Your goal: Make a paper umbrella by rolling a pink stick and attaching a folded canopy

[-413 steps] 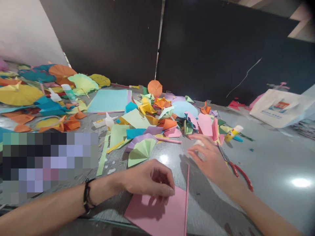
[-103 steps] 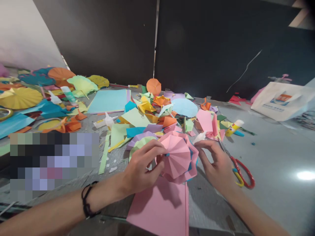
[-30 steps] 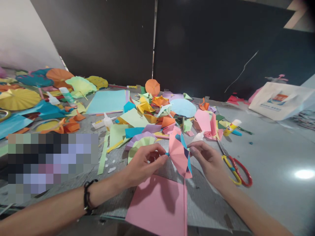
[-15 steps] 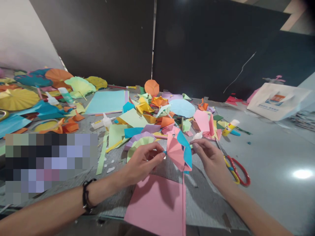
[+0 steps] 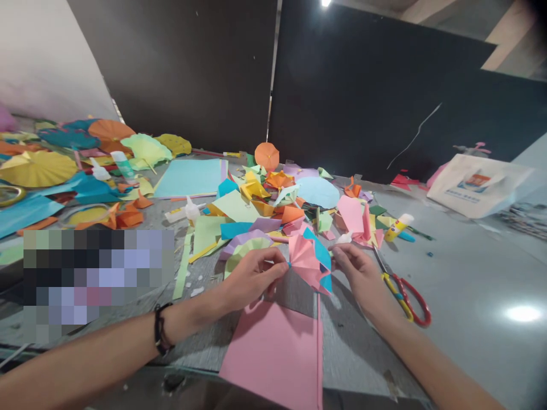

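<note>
A pleated pink and blue paper umbrella (image 5: 304, 263) is held sideways between my two hands above the table. My left hand (image 5: 260, 272) pinches its small blue tip on the left. On the other side, my right hand (image 5: 352, 265) has thumb and fingers closed at the blue end; a bit of pale green shows at the fingertips, perhaps a stick, mostly hidden. Below the umbrella lies a flat pink sheet of paper (image 5: 273, 353), reaching over the table's front edge. Scissors (image 5: 412, 299) with red and yellow handles rest just right of my right hand.
Coloured paper scraps (image 5: 252, 205) are heaped behind my hands. A yellow glue stick (image 5: 397, 228) and a white bag (image 5: 474, 185) are to the right. Several paper umbrellas (image 5: 38, 168) lie at the far left. A black panel (image 5: 384, 85) rises behind the table.
The view has shifted slightly. The paper umbrella has turned a little between my fingers, so its blue part shows differently. Both hands keep their pinch.
</note>
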`<state>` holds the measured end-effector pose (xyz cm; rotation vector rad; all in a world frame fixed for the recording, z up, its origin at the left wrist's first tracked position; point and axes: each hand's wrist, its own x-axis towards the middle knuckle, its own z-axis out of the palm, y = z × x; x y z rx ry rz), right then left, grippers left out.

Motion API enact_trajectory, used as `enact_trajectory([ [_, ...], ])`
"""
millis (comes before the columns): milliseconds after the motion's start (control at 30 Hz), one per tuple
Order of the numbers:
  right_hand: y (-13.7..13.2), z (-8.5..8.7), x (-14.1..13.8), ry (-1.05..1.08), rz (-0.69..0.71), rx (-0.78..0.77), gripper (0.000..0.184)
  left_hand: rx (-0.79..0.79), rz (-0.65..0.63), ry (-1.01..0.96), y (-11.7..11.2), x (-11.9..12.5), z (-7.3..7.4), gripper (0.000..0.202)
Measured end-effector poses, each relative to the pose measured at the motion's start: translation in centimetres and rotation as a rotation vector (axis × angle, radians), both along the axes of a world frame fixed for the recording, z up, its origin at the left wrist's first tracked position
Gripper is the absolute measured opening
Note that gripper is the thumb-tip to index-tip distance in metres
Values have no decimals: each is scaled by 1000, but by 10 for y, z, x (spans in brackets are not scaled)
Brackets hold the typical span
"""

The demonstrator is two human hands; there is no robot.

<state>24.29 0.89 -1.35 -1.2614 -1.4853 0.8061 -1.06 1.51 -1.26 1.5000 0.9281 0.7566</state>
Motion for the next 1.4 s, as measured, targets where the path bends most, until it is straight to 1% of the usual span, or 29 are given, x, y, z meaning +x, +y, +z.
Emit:
enact_trajectory([
  [133,-3,4,-2,-9,-9,52,29,-25,-5,5,6,0,-6,24],
  [300,-9,11,-6,-40,18,79,26,-80,-79,7,7,0,-10,20],
  [400,-12,13,-8,-53,33,91,27,-101,-127,6,6,0,-10,22],
  [500,-15,13,-8,-84,50,103,27,-84,-147,27,4,0,-7,26],
  [600,-17,13,-8,-105,60,107,25,-60,-155,25,2,1,-3,27],
  [733,-16,13,-8,-78,56,137,23,-32,-139,-16,0,2,0,21],
  [967,-13,14,-7,-71,48,110,25,-9,-119,-57,1,1,-6,19],
  [1033,-14,15,-7,-86,76,113,25,-7,-115,-66,2,1,-6,20],
  [1100,-17,16,-8,-88,151,107,26,-23,-98,-92,2,2,-4,22],
  [1200,-21,14,-11,-38,290,101,34,-92,-54,-169,2,1,0,25],
  [1267,-22,12,-12,-19,315,125,39,-169,-20,-240,4,0,1,28],
  [1300,-21,11,-12,-35,291,145,41,-212,3,-280,6,-1,0,30],
  [1333,-20,10,-12,-70,238,172,40,-252,30,-317,8,-2,-1,31],
  [1400,-18,11,-10,-212,79,215,29,-304,68,-363,12,-3,-3,32],
])
